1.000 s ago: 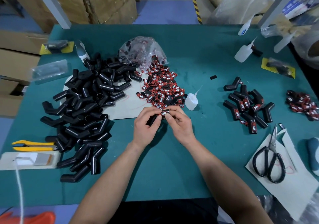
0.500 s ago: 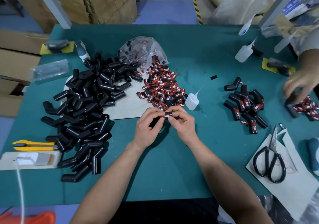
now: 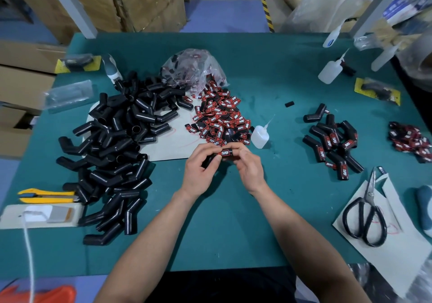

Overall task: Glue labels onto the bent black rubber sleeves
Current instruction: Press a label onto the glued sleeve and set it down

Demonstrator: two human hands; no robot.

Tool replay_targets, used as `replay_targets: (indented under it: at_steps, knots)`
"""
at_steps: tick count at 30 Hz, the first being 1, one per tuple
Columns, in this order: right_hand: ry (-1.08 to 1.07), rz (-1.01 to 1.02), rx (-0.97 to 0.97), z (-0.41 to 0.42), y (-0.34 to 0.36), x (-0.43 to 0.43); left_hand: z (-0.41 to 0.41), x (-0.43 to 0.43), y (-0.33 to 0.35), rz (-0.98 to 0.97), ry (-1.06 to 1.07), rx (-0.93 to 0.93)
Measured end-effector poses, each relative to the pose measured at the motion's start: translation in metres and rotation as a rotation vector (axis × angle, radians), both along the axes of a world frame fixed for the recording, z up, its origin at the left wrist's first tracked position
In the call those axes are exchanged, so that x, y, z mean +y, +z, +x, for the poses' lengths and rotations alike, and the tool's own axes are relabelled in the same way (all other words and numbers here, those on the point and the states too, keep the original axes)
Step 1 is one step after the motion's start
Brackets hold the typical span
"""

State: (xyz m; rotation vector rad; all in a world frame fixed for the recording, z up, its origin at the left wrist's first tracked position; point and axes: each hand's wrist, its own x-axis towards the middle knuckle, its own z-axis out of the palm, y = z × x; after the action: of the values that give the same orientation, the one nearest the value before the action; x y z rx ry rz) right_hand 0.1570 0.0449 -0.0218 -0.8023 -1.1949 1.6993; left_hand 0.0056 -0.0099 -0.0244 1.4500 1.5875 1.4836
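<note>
teal matting covers the worktable [image 3: 257, 69], with cartons stacked behind it. just below frame centre, the left hand [image 3: 201, 172] and right hand [image 3: 250, 167] both curl round one bent black rubber sleeve [image 3: 208, 160]. their thumbs and fingertips pinch the red-and-black taper label [image 3: 225, 152] lying on its upper limb. across the last second that pinch has hardly shifted. it sits in the same place, just beneath the loose label pile [image 3: 222, 120] and near the small glue bottle [image 3: 259, 135], which stands untouched. the one real change is at the right edge: another person's hand was dipping into the smaller label heap [image 3: 409, 139] half a second ago and is now gone. i read this as the press-and-hold while the glue takes. the label looks seated, so this sleeve seems nearly ready for the labelled group [image 3: 334, 141] at centre right. the big unlabelled heap [image 3: 112, 148] on the left suggests most of the job remains.
</note>
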Motion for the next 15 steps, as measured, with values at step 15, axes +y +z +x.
replay_targets:
  at_steps: [15]
  knots:
    - [-0.116,0.207,-0.243,-0.0026,0.0032,-0.0043,0.0015,-0.0022,0.0033,-0.022,0.019,0.018]
